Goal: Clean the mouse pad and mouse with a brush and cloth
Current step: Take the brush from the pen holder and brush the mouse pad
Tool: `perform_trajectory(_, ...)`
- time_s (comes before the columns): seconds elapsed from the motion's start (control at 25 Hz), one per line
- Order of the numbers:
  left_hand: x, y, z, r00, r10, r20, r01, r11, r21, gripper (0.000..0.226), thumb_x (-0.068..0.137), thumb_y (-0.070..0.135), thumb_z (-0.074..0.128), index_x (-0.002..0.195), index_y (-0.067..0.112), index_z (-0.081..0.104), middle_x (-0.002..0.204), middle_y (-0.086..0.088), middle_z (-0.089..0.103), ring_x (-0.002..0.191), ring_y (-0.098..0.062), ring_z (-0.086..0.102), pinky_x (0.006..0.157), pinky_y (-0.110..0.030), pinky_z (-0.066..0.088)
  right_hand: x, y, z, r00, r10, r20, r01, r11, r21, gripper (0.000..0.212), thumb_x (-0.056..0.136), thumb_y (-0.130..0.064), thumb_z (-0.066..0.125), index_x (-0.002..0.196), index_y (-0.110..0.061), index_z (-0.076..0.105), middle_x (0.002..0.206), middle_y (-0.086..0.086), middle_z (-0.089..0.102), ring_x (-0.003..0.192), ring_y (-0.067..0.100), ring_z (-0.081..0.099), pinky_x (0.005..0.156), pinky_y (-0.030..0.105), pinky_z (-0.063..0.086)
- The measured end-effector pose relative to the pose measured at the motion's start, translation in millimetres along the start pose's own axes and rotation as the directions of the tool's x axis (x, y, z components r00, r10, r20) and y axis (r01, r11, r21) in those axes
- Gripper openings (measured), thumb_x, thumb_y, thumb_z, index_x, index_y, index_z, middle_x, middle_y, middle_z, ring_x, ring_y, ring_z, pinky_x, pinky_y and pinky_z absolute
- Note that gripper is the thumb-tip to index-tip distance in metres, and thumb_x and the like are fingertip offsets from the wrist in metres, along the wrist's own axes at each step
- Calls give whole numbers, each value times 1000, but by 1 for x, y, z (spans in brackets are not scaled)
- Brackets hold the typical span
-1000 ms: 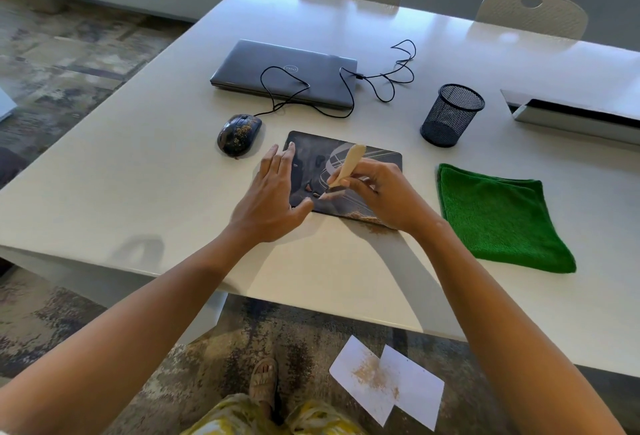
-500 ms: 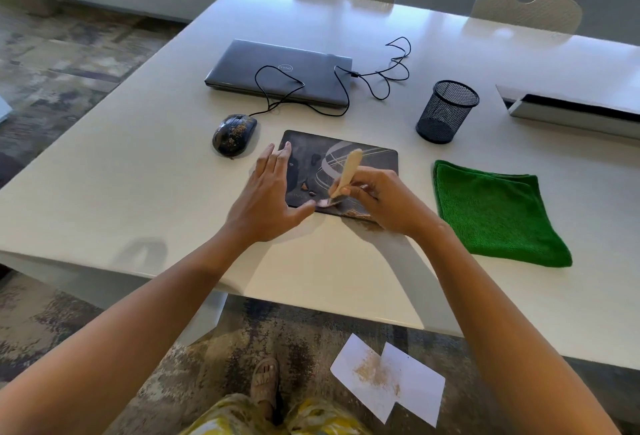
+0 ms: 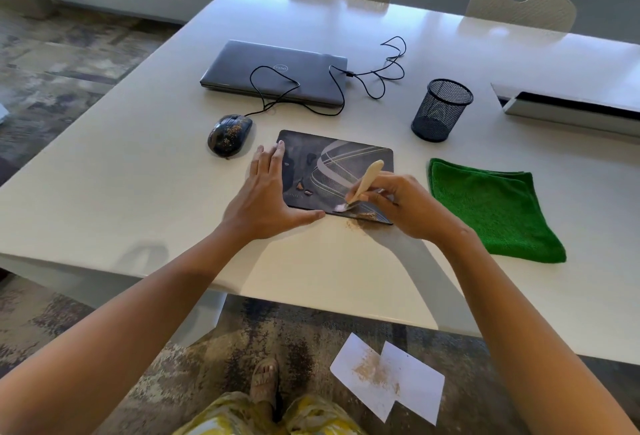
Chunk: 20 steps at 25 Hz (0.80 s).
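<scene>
Laptop (image 3: 273, 71), mesh cup (image 3: 441, 109), green cloth (image 3: 491, 207)

Single head cam, wide-angle, looks fwd/down over table (image 3: 138, 192) from near edge, close.

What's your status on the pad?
Left hand flat, pinning mouse pad. Right hand gripping brush, bristles at near edge. Crumbs remain mid-pad; mouse still dusty.

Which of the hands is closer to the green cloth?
The right. The right hand holds the brush at the mouse pad's near right corner, just left of the green cloth. The left hand presses the mouse pad's left edge, farther away.
</scene>
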State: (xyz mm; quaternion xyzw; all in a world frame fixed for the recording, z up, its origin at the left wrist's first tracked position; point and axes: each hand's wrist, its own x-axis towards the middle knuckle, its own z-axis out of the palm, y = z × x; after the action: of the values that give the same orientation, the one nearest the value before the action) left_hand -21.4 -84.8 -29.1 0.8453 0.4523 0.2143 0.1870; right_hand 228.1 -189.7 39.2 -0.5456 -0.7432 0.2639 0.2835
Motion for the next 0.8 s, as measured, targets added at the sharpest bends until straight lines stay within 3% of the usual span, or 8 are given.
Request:
perform_trajectory(0.08, 1, 0, 0, 1000, -5, 1, 5, 1000, -17, 145, 54, 98, 59, 159, 14, 3, 165, -3, 12, 153, -30, 14, 119, -55, 31, -8, 4, -8, 1000, 29, 4, -29, 1000, 3, 19, 100, -17, 58, 105, -26, 74, 106, -15, 72, 100, 3, 68, 89, 12, 48)
perform_trajectory(0.2, 2, 1, 0, 1000, 0, -10, -1, 1000, -27, 147, 53, 98, 61, 159, 15, 2, 164, -3, 13, 151, -27, 20, 117, -52, 36, -6, 6, -14, 994, 32, -107, -33, 999, -4, 19, 100, -18, 58, 107, -26, 74, 106, -15, 73, 101, 5, 68, 91, 16, 51)
perform_trajectory(0.4, 3, 9, 2, 999, -51, -10, 50, 996, -79, 155, 49, 97, 66, 159, 15, -6, 169, -7, 4, 155, -26, 11, 124, -44, 23, 5, 1, 0, 994, -3, -114, 6, 1000, 28, 18, 99, -10, 59, 105, -15, 75, 110, -7, 72, 100, 2, 67, 88, 12, 48)
perform_trajectory(0.6, 4, 14, 6, 996, -78, -43, 75, 995, -69, 159, 44, 98, 66, 159, 17, -9, 169, -10, 6, 154, -25, 15, 123, -41, 22, -20, 10, -11, 997, 50, -62, -50, 999, 1, 20, 100, -14, 57, 106, -21, 75, 106, -21, 71, 101, -1, 68, 88, 9, 47)
perform_trajectory(0.8, 9, 16, 6, 992, -113, -48, 108, 990, -93, 162, 42, 99, 66, 159, 17, -11, 169, -11, 5, 155, -27, 13, 124, -48, 22, -7, 14, -19, 968, 21, -249, -26, 999, -19, 20, 100, -11, 58, 107, -17, 75, 107, -15, 72, 96, 1, 67, 79, 13, 50)
